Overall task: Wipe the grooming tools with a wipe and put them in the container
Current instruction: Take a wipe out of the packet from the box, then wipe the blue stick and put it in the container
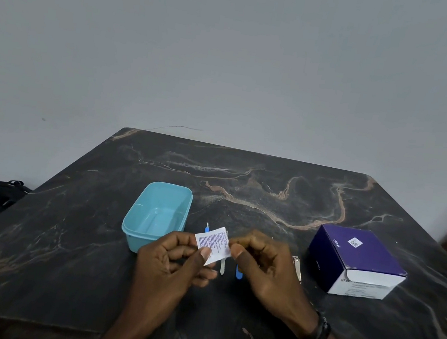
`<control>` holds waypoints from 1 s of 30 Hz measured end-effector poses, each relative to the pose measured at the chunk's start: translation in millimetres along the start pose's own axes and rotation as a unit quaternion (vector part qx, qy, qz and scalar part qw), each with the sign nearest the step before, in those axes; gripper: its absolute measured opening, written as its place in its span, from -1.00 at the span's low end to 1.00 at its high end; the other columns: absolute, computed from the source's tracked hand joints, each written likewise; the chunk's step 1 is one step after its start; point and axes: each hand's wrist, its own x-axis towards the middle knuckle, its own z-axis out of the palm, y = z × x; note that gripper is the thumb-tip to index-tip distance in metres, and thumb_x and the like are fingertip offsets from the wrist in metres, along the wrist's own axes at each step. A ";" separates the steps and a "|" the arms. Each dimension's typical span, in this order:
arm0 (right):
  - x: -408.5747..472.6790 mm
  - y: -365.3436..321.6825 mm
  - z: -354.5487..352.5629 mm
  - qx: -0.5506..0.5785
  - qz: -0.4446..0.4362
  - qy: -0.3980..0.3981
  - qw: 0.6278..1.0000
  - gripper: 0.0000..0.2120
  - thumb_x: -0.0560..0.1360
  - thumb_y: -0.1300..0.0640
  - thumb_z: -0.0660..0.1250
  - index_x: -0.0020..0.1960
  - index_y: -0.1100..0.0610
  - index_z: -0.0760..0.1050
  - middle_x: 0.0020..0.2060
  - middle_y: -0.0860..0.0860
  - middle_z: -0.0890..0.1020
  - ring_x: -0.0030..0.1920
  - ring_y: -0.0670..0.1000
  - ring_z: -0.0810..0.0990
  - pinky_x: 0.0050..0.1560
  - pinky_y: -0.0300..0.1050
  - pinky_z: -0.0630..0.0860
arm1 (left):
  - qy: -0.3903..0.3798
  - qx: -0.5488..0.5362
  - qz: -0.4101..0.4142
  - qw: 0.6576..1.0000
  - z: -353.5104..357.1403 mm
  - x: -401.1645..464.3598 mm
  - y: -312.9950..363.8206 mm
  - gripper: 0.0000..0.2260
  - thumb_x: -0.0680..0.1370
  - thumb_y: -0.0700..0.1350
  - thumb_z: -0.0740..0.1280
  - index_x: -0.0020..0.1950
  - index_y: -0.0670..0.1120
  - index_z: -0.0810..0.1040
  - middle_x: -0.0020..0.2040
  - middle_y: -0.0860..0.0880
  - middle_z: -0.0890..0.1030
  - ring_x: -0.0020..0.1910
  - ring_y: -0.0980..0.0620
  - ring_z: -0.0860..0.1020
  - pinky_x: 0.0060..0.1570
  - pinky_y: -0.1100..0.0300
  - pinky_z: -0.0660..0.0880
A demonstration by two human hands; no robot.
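On the dark marble table (244, 177), an open light-blue container (158, 215) stands left of centre, just beside the left hand (174, 264), which pinches the near left corner of a small printed wipe packet (214, 243) between thumb and curled fingers. The right hand (263, 267) pinches the packet's right edge above slim blue and white grooming tools (238, 272) lying on the table. Right of that hand lies a metal nail clipper (297, 267), and further right a purple-and-white box (357, 262).

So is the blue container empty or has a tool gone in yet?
Empty: the blue container shows only its bare floor.
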 end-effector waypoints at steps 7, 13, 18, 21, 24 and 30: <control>18.0 -27.6 -27.2 -0.077 0.079 -0.080 0.991 -0.85 0.54 0.12 0.35 -0.17 0.09 0.64 -0.34 0.08 0.65 -0.42 -0.07 0.53 -0.41 -0.18 0.46 | -0.006 0.015 0.009 1.000 -1.1 -0.7 -2.2 -0.95 0.45 -0.27 0.42 -0.11 -0.20 0.60 -0.29 -0.19 0.69 -0.36 -0.19 0.67 -0.44 0.13 0.59; 104.5 -12.8 -105.1 -0.279 0.221 -0.022 0.934 -0.77 0.48 0.25 0.33 -0.29 0.36 0.57 -0.45 0.12 0.52 -0.44 0.00 0.40 -0.40 -0.15 0.29 | 0.031 0.110 0.050 0.992 -3.1 0.4 -7.5 -0.95 0.47 -0.18 0.44 -0.20 -0.07 0.63 -0.41 -0.14 0.63 -0.63 -0.04 0.48 -0.63 0.24 0.36; 137.0 18.7 -106.6 -0.343 0.337 -0.072 0.874 -0.79 0.50 0.37 0.22 -0.31 0.23 0.44 -0.37 0.09 0.57 -0.44 0.00 0.51 -0.56 -0.29 0.39 | 0.052 0.134 0.052 0.988 -4.6 0.4 -8.5 -0.92 0.45 -0.20 0.46 -0.24 -0.09 0.65 -0.51 -0.08 0.58 -0.62 0.12 0.46 -0.59 0.35 0.35; 141.1 32.4 -99.9 -0.382 0.344 -0.099 0.852 -0.90 0.47 0.39 0.22 -0.16 0.29 0.50 -0.19 0.23 0.64 -0.28 0.15 0.60 -0.31 -0.09 0.57 | 0.066 0.160 0.045 0.984 -5.7 0.5 -11.1 -0.89 0.46 -0.20 0.46 -0.26 -0.06 0.65 -0.53 -0.10 0.56 -0.61 0.11 0.47 -0.58 0.29 0.39; 139.9 39.6 -96.1 -0.437 0.342 -0.116 0.824 -0.79 0.41 0.37 0.27 0.03 0.34 0.52 -0.06 0.26 0.66 -0.13 0.19 0.68 -0.11 0.02 0.62 | 0.076 0.213 0.040 0.973 -6.0 2.3 -16.1 -0.87 0.48 -0.16 0.44 -0.27 -0.02 0.64 -0.52 -0.09 0.56 -0.60 0.00 0.50 -0.54 0.16 0.47; 142.0 35.3 -102.9 -0.517 0.312 -0.117 0.789 -0.74 0.36 0.29 0.31 0.04 0.17 0.55 -0.09 0.11 0.66 -0.09 0.14 0.67 -0.06 -0.01 0.64 | 0.080 0.382 0.094 0.916 -2.7 -0.5 -12.8 -0.90 0.49 -0.05 0.42 -0.22 0.00 0.64 -0.53 -0.03 0.52 -0.51 0.05 0.53 -0.35 0.06 0.55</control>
